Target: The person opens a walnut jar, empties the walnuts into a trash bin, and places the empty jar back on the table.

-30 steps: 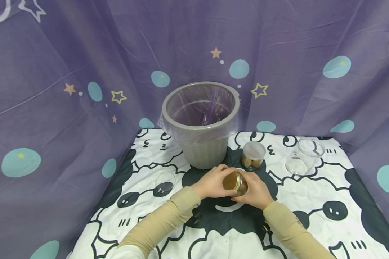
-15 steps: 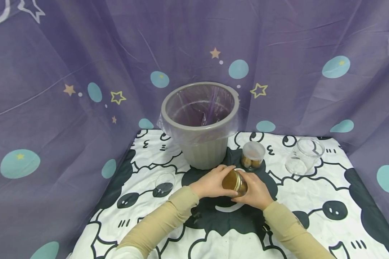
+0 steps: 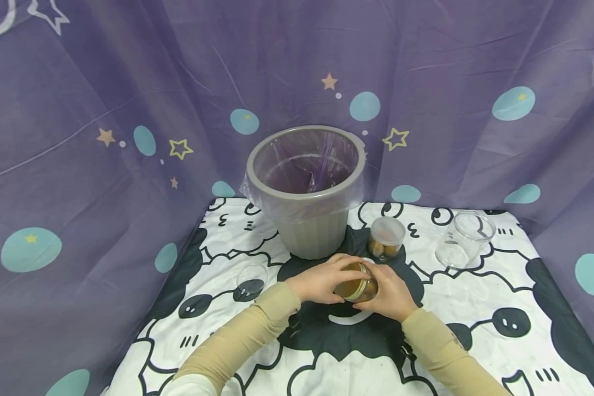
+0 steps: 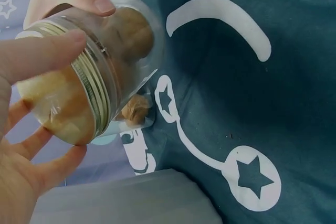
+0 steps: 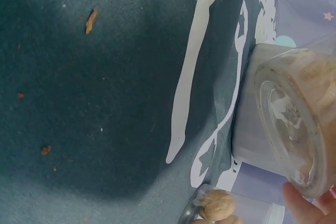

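In the head view both hands hold a clear jar (image 3: 370, 290) tilted on its side above the dark part of the cloth. My left hand (image 3: 315, 282) grips its gold screw lid (image 3: 347, 288), fingers and thumb spread round the rim. The body of the jar is gripped by my right hand (image 3: 390, 292). Through the wall in the left wrist view shows a brown lump (image 4: 134, 34). The right wrist view looks onto the jar's round base (image 5: 291, 132), with right fingertips (image 5: 302, 205) beneath it.
A grey bin (image 3: 312, 234) with a clear liner stands behind the hands. Right of it is a capped jar (image 3: 387, 237) with walnuts (image 5: 216, 205). Farther right stands a clear jar (image 3: 464, 242); a clear round piece (image 3: 252, 276) lies at left. Brown crumbs (image 5: 91, 21) dot the cloth.
My left hand has turned on the lid and its fingers have shifted round the rim, showing more of the lid. The right hand and jar have stayed nearly in place.
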`<move>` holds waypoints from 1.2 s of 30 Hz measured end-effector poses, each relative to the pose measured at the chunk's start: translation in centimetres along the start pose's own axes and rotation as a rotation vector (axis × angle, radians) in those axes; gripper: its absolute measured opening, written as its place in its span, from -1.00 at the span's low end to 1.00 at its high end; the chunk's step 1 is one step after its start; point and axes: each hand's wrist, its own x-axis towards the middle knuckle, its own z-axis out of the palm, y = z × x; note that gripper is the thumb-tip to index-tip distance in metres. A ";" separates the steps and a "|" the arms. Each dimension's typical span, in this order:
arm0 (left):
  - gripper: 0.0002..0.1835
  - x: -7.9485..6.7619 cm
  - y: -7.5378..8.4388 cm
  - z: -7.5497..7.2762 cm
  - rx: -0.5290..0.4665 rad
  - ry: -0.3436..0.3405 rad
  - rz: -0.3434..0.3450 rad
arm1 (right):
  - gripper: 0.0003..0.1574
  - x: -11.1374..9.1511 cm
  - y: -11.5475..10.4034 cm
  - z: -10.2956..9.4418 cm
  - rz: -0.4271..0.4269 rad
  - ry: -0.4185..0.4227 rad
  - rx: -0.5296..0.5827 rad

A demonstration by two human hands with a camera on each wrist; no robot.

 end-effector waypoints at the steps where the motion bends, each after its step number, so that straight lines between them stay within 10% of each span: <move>1: -0.20 0.0 -0.1 0.0 0.004 0.009 -0.001 | 0.25 0.0 0.0 0.0 -0.002 0.000 0.002; 13: -0.19 0.1 -0.4 0.5 -0.043 0.149 -0.112 | 0.23 0.0 0.2 0.1 -0.019 0.033 0.011; 36: -0.18 -1.1 -1.4 2.5 -0.202 0.215 -0.241 | 0.19 -0.9 1.8 -1.0 0.098 0.068 0.090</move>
